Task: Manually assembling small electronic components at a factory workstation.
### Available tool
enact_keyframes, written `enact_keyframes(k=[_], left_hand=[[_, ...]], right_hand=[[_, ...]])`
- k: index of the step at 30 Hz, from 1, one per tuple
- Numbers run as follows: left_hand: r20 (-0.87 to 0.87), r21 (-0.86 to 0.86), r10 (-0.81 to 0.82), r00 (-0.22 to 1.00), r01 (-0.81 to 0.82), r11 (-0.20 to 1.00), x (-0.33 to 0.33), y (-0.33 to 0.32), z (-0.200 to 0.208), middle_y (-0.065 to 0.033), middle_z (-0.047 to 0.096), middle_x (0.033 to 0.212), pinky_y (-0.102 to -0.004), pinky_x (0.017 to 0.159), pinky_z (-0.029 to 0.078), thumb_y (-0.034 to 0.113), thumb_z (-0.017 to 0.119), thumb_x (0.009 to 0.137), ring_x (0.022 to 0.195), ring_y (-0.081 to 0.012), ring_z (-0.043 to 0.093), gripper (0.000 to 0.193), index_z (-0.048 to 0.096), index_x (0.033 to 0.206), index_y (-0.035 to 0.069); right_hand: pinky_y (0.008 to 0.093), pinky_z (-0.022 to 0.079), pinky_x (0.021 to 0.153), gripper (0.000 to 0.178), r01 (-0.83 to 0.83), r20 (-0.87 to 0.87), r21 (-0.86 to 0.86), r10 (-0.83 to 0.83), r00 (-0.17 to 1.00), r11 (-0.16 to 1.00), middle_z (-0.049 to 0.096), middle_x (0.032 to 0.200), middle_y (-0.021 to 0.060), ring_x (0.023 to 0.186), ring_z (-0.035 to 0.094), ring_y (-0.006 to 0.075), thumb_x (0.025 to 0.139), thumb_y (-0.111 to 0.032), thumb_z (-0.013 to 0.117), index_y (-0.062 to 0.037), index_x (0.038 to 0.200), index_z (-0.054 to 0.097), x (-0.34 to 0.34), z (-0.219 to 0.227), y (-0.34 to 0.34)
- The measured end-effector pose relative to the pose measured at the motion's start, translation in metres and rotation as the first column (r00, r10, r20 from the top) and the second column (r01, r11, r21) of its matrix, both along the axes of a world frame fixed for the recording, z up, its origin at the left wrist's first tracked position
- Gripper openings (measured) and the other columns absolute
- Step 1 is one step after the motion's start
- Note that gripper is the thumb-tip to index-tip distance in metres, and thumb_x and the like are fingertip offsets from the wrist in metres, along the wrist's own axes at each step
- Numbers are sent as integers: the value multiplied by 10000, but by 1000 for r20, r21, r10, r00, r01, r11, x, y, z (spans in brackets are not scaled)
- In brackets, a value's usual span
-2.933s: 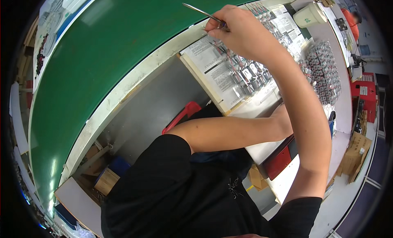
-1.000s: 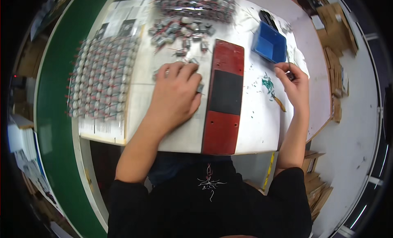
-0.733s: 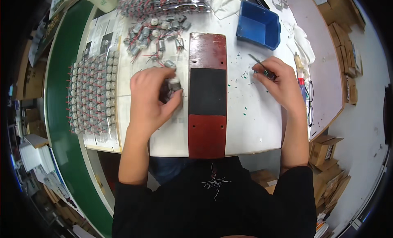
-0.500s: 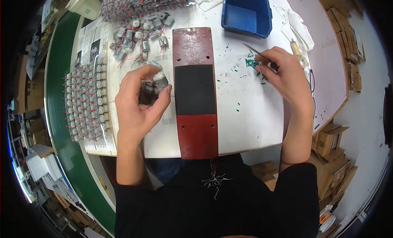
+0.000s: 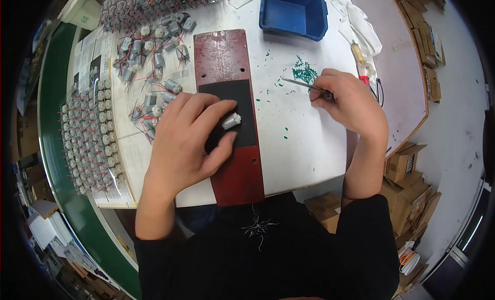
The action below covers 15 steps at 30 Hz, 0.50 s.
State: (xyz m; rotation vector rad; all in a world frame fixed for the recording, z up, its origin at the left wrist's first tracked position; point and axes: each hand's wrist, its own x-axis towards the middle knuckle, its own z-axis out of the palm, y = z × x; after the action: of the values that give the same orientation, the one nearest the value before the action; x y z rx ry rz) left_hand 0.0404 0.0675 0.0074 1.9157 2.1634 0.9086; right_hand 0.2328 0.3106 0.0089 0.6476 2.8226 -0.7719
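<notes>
A small silver motor [image 5: 232, 121] with a white end lies on the black pad [image 5: 241, 94] of a long red board [image 5: 234, 171]. My left hand [image 5: 188, 140] spans the pad's left side, thumb and forefinger apart on either side of that motor; what is under the palm is hidden. My right hand [image 5: 348, 101] is closed around slim, dark metal tweezers [image 5: 304, 84], their tip pointing left toward the board. Just beyond the tip lies a heap of tiny green pieces [image 5: 304, 73], with more strewn around it.
Loose motors with red wires [image 5: 154, 47] are piled left of the board. Rows of motors [image 5: 87, 137] stand at the far left, and bagged ones [image 5: 154, 9] at the back. A blue bin [image 5: 294, 16] sits behind; a wooden-handled tool [image 5: 358, 52] lies by a white cloth [image 5: 361, 32].
My left hand has moved right onto the pad and parted its fingers; a motor it held now lies there. Several motors now lie left of it. The tweezers have swung away from the green heap.
</notes>
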Motion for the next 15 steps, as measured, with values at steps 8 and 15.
enact_keyframes(k=[8,15], left_hand=[[50,150,-15,999,7,989,1,-4,-23,-75,663,1029,-377,774,507,20,768,710,919,-291,620,361,681,1058,69],[190,132,-35,981,10,991,5,-4,-14,-66,677,1000,-388,788,496,70,801,725,915,-277,629,367,675,1069,81]], right_hand=[[302,491,679,192,22,-300,-24,-28,953,999,617,881,63,782,617,177,861,4,730,1,1030,638,-10,1,-15],[209,395,506,138,194,-133,-808,-493,860,557,664,989,46,639,521,47,916,-16,725,-7,1038,661,-26,-5,-38]])
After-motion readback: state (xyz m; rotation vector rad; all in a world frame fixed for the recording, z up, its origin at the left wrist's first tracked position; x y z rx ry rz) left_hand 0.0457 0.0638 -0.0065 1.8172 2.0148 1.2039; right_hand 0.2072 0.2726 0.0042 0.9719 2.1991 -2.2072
